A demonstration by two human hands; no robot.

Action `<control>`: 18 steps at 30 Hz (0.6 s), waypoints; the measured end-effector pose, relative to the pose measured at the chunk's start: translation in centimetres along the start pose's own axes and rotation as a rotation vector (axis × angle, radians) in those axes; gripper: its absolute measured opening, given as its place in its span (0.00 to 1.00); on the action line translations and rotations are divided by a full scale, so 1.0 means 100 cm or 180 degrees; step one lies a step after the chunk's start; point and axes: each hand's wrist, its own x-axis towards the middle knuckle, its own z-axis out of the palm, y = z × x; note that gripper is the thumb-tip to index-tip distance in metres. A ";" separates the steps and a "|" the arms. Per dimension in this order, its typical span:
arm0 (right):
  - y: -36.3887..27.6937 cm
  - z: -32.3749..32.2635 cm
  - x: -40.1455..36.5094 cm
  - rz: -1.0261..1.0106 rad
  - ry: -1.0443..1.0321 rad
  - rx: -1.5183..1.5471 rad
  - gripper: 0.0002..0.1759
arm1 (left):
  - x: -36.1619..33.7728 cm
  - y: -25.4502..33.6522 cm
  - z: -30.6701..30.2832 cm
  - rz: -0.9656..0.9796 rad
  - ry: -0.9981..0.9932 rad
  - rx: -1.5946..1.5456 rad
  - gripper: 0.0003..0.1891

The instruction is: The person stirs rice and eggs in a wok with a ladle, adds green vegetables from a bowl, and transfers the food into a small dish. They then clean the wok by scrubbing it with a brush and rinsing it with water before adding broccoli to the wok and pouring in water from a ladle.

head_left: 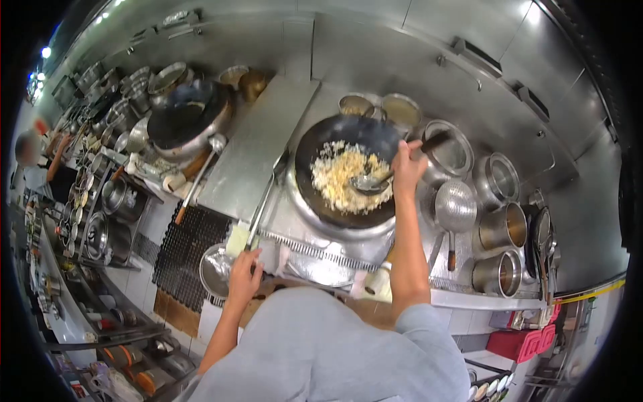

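In the head view my right hand is closed round the handle of a ladle, whose bowl rests in the rice. The rice, mixed with yellow bits that look like egg, fills the bottom of a dark wok on the stove ring. My left hand is low at the stove's front edge, fingers curled at the lower end of a long metal rod; I cannot tell what it grips. A pale green cloth lies beside it, and a metal pot is just left of it.
Right of the wok are a perforated strainer and several metal pots, one a deep pot. Behind stand two containers, one a round bowl. A second wok sits at left. Red bins are low at right. Another person is far left.
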 end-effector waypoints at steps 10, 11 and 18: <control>-0.056 0.013 -0.028 0.0593 0.0600 0.1500 0.15 | -0.004 -0.010 0.004 0.0313 -0.0251 -0.0084 0.09; -0.069 0.016 -0.031 0.0592 0.0792 0.1354 0.15 | -0.005 -0.012 0.003 0.0380 -0.0245 -0.0026 0.06; -0.057 0.043 -0.011 0.0709 0.0467 0.1379 0.14 | 0.003 -0.008 -0.008 0.0031 -0.0018 -0.0196 0.13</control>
